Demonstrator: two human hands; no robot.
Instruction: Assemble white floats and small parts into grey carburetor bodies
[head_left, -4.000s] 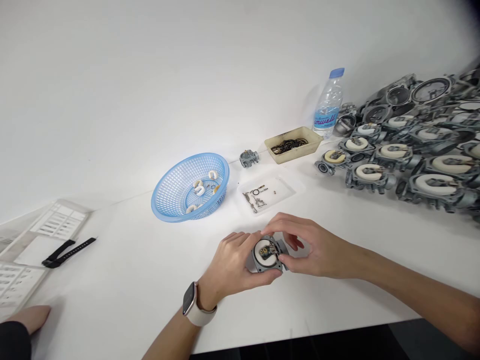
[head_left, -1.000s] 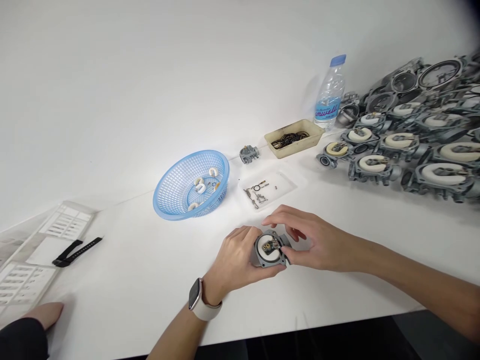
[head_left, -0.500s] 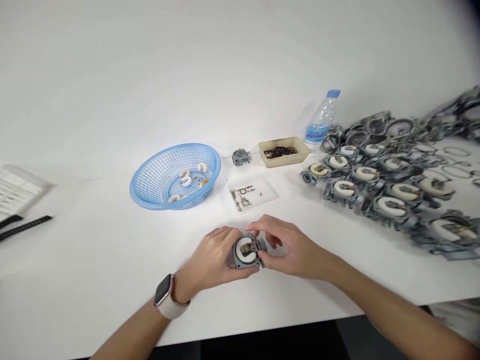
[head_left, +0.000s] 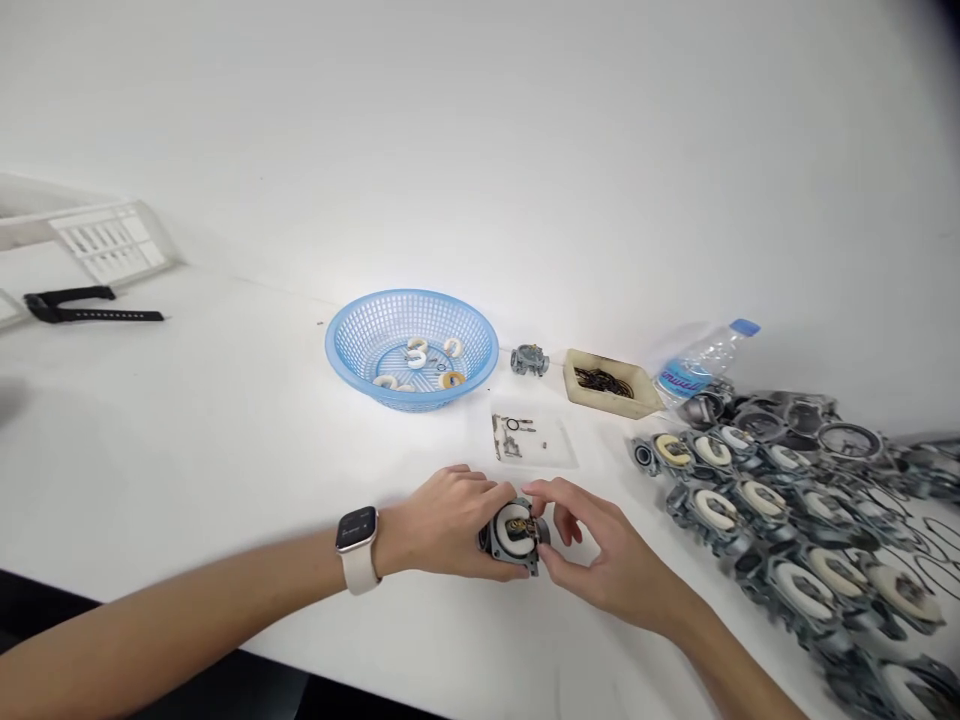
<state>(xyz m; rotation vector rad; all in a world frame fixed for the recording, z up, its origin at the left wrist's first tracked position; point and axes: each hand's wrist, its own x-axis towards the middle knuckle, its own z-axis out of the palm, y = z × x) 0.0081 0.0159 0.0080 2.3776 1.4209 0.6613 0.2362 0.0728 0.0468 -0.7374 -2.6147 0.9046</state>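
A grey metal carburetor point(head_left: 516, 530) with a white C-shaped float and brass parts in its open bowl side faces up, low over the table. My left hand point(head_left: 457, 525), with a watch on the wrist, wraps round its left side, thumb along the near edge. At its right edge, by the float hinge, the thumb and index finger of my right hand point(head_left: 589, 545) touch the carburetor, the other fingers curled. Any small part between those fingertips is too small to make out. Beyond my hands lies a shallow clear tray point(head_left: 551, 452) with small metal parts and a black ring.
A blue basket point(head_left: 341, 350) holds several floats. Behind the tray sit another carburetor point(head_left: 529, 360), a beige box point(head_left: 630, 400) of dark rings and a tilted water bottle point(head_left: 701, 365). Several carburetors point(head_left: 761, 505) crowd the right. A black strap point(head_left: 112, 315) lies far left.
My view has turned and tilted, so the objects sit differently in the picture. Both hands stay at the carburetor, with the right fingers still at its right edge.
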